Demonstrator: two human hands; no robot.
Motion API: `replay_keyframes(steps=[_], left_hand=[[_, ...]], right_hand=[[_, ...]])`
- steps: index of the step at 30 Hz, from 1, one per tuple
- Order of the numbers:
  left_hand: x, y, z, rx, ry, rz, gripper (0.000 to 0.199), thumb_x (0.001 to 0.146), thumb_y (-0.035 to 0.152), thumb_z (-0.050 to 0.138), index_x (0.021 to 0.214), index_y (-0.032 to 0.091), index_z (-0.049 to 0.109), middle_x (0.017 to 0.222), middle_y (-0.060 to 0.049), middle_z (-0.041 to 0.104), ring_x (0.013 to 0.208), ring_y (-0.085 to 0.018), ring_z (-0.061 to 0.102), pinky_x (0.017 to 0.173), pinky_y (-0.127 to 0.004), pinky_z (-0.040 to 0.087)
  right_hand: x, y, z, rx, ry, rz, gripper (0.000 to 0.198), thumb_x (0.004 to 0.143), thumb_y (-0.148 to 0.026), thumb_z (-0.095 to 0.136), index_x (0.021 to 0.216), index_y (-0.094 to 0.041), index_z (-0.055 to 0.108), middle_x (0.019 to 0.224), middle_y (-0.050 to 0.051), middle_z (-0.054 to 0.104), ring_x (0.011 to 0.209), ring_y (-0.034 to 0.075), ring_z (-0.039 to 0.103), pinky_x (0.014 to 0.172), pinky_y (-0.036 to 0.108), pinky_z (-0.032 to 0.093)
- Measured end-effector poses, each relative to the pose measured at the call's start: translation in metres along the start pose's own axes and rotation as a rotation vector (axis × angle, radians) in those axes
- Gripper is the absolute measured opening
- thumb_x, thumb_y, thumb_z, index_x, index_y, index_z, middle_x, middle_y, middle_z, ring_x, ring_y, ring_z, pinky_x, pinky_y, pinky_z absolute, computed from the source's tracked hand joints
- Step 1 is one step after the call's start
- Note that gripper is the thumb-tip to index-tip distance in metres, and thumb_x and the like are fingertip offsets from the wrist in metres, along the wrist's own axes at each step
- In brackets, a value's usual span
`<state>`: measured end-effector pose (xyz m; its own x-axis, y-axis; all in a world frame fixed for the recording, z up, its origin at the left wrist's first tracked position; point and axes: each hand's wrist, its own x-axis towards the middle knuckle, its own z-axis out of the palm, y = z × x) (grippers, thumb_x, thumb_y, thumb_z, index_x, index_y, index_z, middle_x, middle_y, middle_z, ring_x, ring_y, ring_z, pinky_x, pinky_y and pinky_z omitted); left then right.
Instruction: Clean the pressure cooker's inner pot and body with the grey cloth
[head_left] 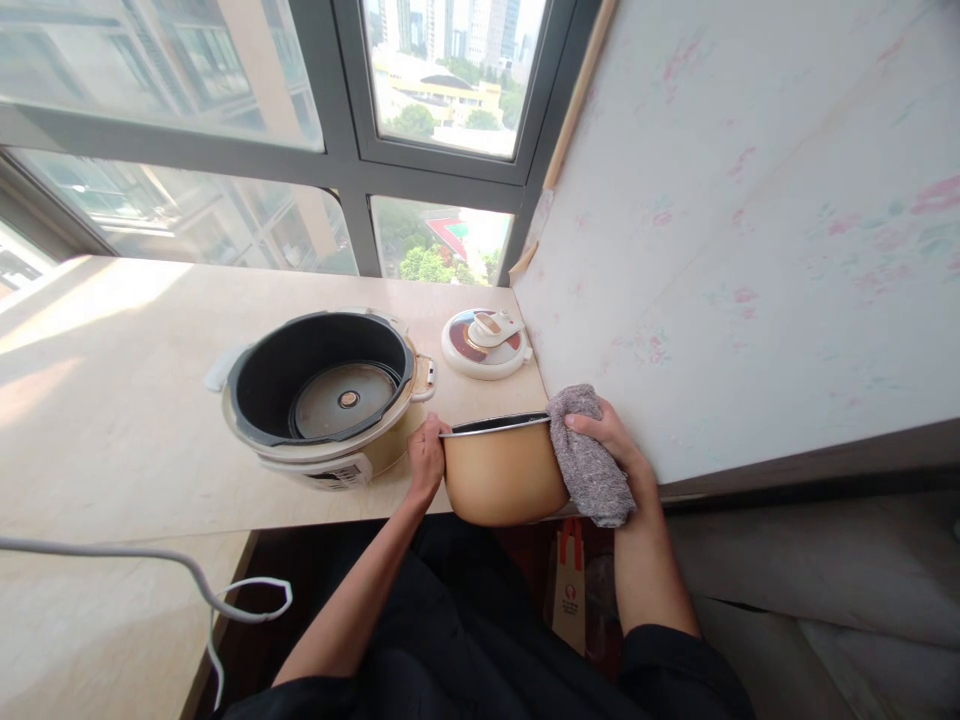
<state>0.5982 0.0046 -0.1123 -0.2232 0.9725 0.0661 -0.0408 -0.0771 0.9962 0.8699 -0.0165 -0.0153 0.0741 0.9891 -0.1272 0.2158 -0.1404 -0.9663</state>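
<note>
Tilted at the edge of the sill is a gold inner pot (pixel 506 478) with a dark inside and a shiny rim. My left hand (pixel 427 462) grips its rim on the left side. On the right side, my right hand (pixel 607 435) is closed around a grey-brown cloth (pixel 589 465), which lies against the pot's rim and wall. Left of the pot stands the pressure cooker body (pixel 315 455), its black well uncovered and a metal plate at the bottom. Its white lid (pixel 486 345) rests by the wall, handle up.
A grey cable (pixel 172 560) with a thin white cord runs over the lower left surface. Grey window frames (pixel 349 120) stand behind the pale sill (pixel 150 420), and a floral wall (pixel 750 250) bounds the right. A paper bag (pixel 570 590) sits below the edge.
</note>
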Motion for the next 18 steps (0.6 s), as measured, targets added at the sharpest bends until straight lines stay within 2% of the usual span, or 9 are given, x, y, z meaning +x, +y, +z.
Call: replay_keyframes(steps=[5, 9, 14, 16, 18], left_hand=[[-0.01, 0.017, -0.009, 0.204, -0.137, 0.223, 0.052, 0.102, 0.049, 0.032, 0.077, 0.017, 0.064, 0.08, -0.007, 0.067, 0.077, -0.018, 0.062, 0.077, -0.031, 0.046], [-0.017, 0.045, -0.011, 0.387, -0.225, 0.441, 0.037, 0.103, 0.038, 0.036, 0.087, 0.018, 0.064, 0.085, -0.007, 0.068, 0.082, -0.019, 0.061, 0.078, -0.032, 0.045], [-0.024, 0.078, 0.004, 0.693, -0.282, 0.673, 0.036, 0.101, 0.032, 0.039, 0.075, 0.019, 0.059, 0.07, -0.005, 0.064, 0.065, -0.017, 0.056, 0.066, -0.031, 0.037], [-0.025, 0.085, 0.011, 0.781, -0.276, 0.712, 0.039, 0.1, 0.033, 0.041, 0.067, 0.019, 0.057, 0.062, -0.005, 0.061, 0.057, -0.016, 0.052, 0.06, -0.032, 0.03], [-0.026, 0.087, 0.018, 0.828, -0.247, 0.685, 0.044, 0.099, 0.035, 0.043, 0.06, 0.019, 0.056, 0.054, -0.004, 0.057, 0.05, -0.015, 0.046, 0.056, -0.033, 0.023]], right_hand=[[-0.005, -0.013, 0.005, -0.083, 0.019, -0.036, 0.043, 0.063, -0.046, 0.078, 0.093, -0.018, 0.063, 0.082, 0.004, 0.068, 0.071, 0.019, 0.062, 0.067, 0.031, 0.052], [-0.012, -0.022, 0.017, -0.159, 0.046, -0.075, 0.041, 0.065, -0.045, 0.076, 0.093, -0.017, 0.064, 0.085, 0.005, 0.07, 0.075, 0.021, 0.063, 0.07, 0.033, 0.053], [-0.027, -0.03, 0.038, -0.264, 0.07, -0.155, 0.038, 0.071, -0.044, 0.075, 0.097, -0.019, 0.065, 0.088, 0.004, 0.07, 0.08, 0.021, 0.064, 0.075, 0.032, 0.053], [-0.035, -0.034, 0.048, -0.312, 0.083, -0.188, 0.035, 0.074, -0.043, 0.074, 0.098, -0.02, 0.065, 0.088, 0.003, 0.07, 0.08, 0.021, 0.064, 0.075, 0.031, 0.052], [-0.042, -0.036, 0.057, -0.335, 0.096, -0.207, 0.032, 0.076, -0.043, 0.074, 0.098, -0.021, 0.065, 0.088, 0.003, 0.07, 0.08, 0.02, 0.064, 0.074, 0.03, 0.052]])
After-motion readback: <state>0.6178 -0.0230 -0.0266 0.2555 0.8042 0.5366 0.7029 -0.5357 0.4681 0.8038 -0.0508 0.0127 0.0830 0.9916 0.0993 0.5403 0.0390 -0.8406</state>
